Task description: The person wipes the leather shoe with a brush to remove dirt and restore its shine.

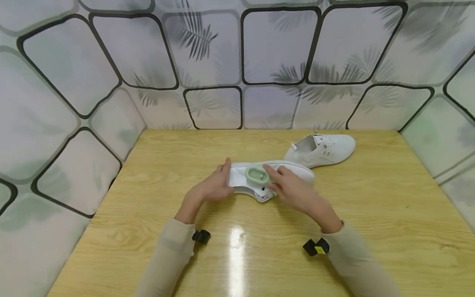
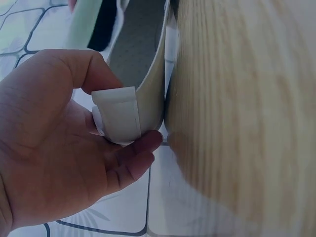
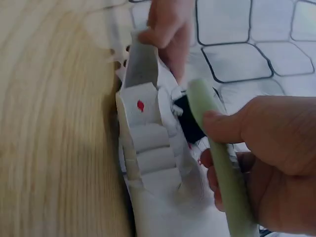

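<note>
A white shoe (image 1: 238,177) lies on its side on the wooden table, its toe to the right. My left hand (image 1: 213,185) grips the heel end; in the left wrist view, the thumb and fingers pinch around the shoe's heel tab (image 2: 118,116). My right hand (image 1: 297,194) holds a pale green brush (image 1: 257,175) by its handle. The brush lies over the upward-facing side of the shoe. A dark patch, seemingly bristles (image 3: 190,118), shows under the brush head in the right wrist view, close against the shoe; exact contact is hard to see.
A second white shoe (image 1: 334,149) stands upright behind the toe of the first, toe to the right. The wooden table (image 1: 148,247) ends at a patterned curtain-like backdrop (image 1: 211,107) at the back and sides.
</note>
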Available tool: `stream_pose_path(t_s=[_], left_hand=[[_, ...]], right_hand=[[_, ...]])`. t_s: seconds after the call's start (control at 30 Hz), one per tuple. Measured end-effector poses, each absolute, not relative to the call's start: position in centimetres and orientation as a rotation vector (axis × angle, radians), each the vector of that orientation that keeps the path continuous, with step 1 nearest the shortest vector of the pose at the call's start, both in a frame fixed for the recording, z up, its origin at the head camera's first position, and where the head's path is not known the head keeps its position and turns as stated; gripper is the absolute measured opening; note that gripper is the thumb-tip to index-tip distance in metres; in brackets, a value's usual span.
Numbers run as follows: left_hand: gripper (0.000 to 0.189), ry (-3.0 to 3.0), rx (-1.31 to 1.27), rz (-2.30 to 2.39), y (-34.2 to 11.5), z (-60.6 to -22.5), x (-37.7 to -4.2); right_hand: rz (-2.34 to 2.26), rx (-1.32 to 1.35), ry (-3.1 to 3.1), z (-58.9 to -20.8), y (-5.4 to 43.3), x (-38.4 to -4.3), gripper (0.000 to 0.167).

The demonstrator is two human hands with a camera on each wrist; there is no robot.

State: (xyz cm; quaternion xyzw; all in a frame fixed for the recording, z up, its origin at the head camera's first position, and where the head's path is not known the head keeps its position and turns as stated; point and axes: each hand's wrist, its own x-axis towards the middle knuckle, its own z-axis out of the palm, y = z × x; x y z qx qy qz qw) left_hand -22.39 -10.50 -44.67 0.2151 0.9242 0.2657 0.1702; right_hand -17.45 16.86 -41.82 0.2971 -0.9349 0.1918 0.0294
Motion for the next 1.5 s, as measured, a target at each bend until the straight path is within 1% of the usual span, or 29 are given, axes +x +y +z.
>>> stream_pose_path(t_s=[0.1,0.23,0.3,0.5,0.7,0.93,1.13,1.23,1.33,1.43,1.5], left_hand=[[0.099,2.613,0.646,0.775,-10.3,-44.8,-22.3],[0.099,2.595,0.654,0.783,-10.2,-44.8,-22.3],[0.099,2.598,0.627,0.774,-10.4,-44.8,-22.2],[0.099,2.609,0.621,0.777,-10.8,-44.7,-22.2],[0.097,2.594,0.663,0.78,-10.7,-44.6,-22.4],[0.098,2.582,0.635,0.8,-11.0,-44.8,-22.4],[0.097,2.559,0.637,0.809,-10.9,-44.7,-22.6],[0.096,2.564,0.63,0.803,-11.1,-44.7,-22.6],[0.096,2.566,0.625,0.814,-11.3,-44.7,-22.6],[0.096,2.563,0.632,0.825,-11.3,-44.7,-22.5],[0.095,2.557,0.643,0.825,-11.2,-44.7,-22.5]], right_hand=[[0.624,0.958,-2.895,-41.5,17.4,-17.2,0.051],[0.613,0.797,-2.928,-40.9,18.9,-17.0,0.051],[0.61,0.773,-2.919,-41.0,18.7,-17.2,0.052],[0.702,0.941,-2.921,-41.7,17.5,-17.8,0.054],[0.702,0.792,-2.945,-41.1,18.9,-17.5,0.054],[0.636,0.914,-2.934,-41.3,17.8,-17.3,0.053],[0.571,0.759,-2.936,-40.2,19.9,-17.0,0.051],[0.533,0.781,-2.874,-41.1,19.1,-17.5,0.052],[0.511,0.866,-2.851,-41.7,18.2,-17.8,0.052],[0.533,0.908,-2.887,-41.0,18.9,-17.7,0.053],[0.551,0.875,-2.904,-40.5,19.8,-17.5,0.053]])
